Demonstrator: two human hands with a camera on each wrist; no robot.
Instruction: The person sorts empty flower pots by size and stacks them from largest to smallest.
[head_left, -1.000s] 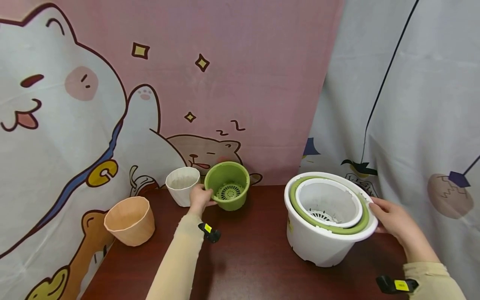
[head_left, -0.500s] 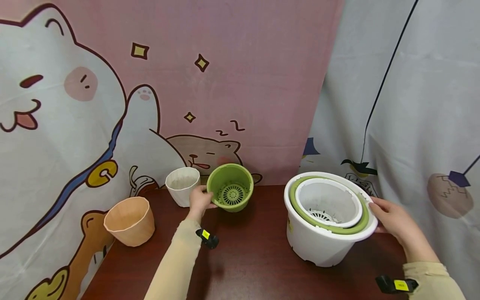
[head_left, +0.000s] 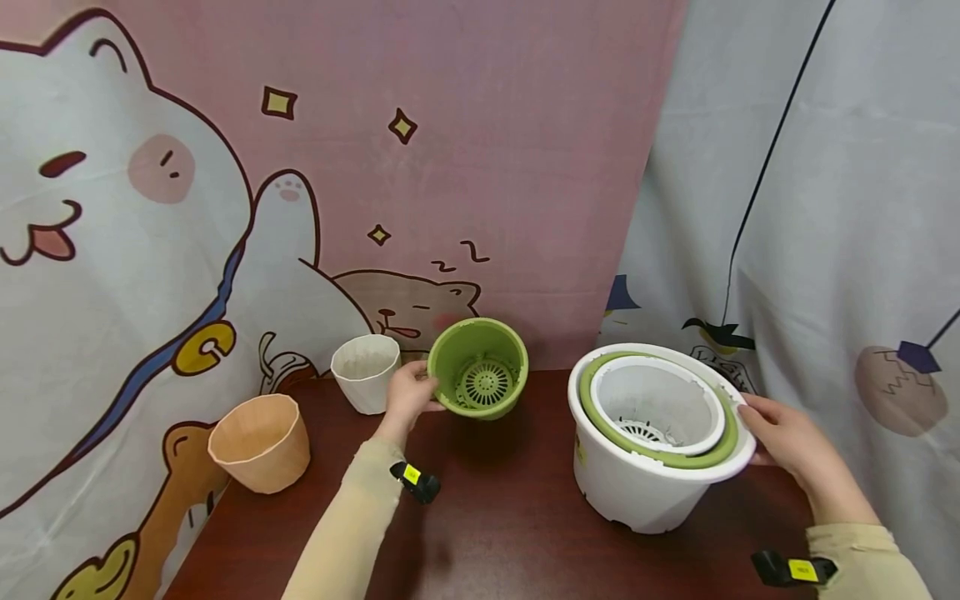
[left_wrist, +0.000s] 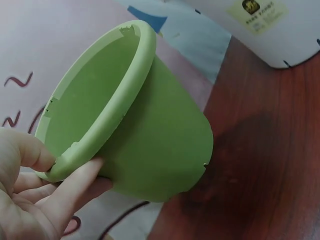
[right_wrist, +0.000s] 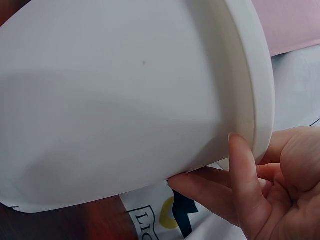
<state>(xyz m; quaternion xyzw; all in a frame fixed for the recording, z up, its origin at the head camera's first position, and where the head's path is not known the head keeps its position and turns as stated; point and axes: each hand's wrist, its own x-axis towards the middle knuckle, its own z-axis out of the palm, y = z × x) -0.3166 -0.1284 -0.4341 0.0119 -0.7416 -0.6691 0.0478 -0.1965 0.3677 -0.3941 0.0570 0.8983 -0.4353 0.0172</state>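
Note:
My left hand pinches the rim of a green plastic flowerpot between thumb and fingers. That pot is tilted, its mouth facing me in the head view, and slots show in its bottom. In the left wrist view it hangs above the table with a shadow below. On the right, my right hand grips the rim of a large white flowerpot, thumb on one side and fingers on the other. Nested inside it are a green pot and a smaller white pot with a slotted bottom.
A small white faceted pot stands at the back, left of the green one. Nearer on the left is an orange faceted pot. The dark red table meets a printed cloth backdrop behind and at the sides.
The green flowerpot has moved right and slightly up in my left hand, away from the small white pot, and its mouth tips more toward me. My right hand and the nested pots stay put.

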